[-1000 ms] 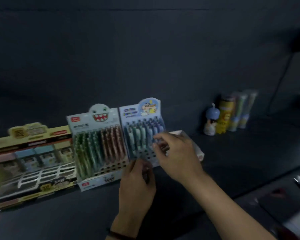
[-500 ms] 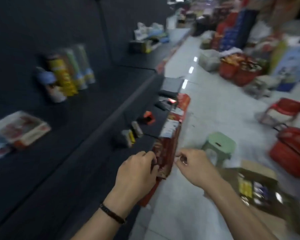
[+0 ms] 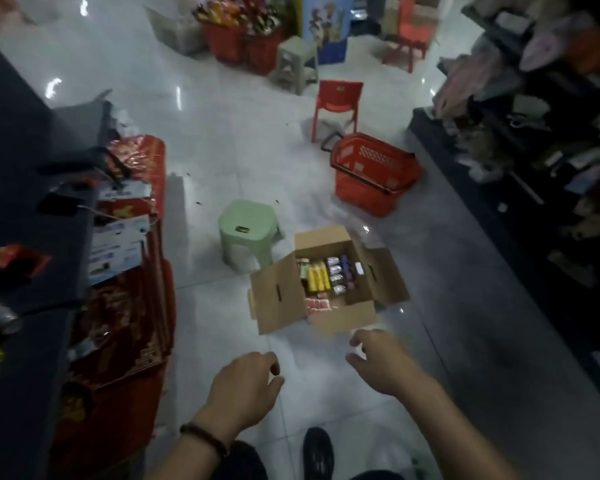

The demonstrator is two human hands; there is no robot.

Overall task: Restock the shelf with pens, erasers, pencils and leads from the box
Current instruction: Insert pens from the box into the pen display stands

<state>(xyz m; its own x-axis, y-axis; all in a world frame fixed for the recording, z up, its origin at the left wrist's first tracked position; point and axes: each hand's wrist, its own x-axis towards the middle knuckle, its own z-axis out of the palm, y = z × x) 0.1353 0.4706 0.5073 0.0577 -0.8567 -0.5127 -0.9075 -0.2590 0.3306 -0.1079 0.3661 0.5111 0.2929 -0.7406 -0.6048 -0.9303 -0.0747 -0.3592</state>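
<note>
Through the head camera I look down at the tiled floor of a shop aisle. The box [image 3: 278, 296] sits on the tiles just ahead of me with all four flaps folded outward, so its stock lies open to a reach from above. Inside I make out yellow packs [image 3: 317, 280], silver and purple packs [image 3: 340, 275] beside them, and pink packs [image 3: 317, 303] at the near edge. Blur keeps me from telling which are pens, erasers, pencils or leads. The shelf [image 3: 21, 174] to be filled is the dark one along my left.

My left grip [image 3: 243, 386] is empty, palm down, with the fingers loosely curled. My right grip [image 3: 385, 362] is empty too, its fingers slack and a little spread, and it is closer to the box's near flap. Neither touches anything. I judge this to be a reach for the next batch, so it makes sense that both carry nothing.

A green stool [image 3: 248, 230] stands near the box's far left corner, apart from it. A red basket [image 3: 378, 157] lies further off to the right, with a red chair [image 3: 338, 98] behind it. Red packets [image 3: 129, 306] hang down the shelf front. The near flap juts toward me, so I would have to reach over it. The stool could crowd a step on that side.
</note>
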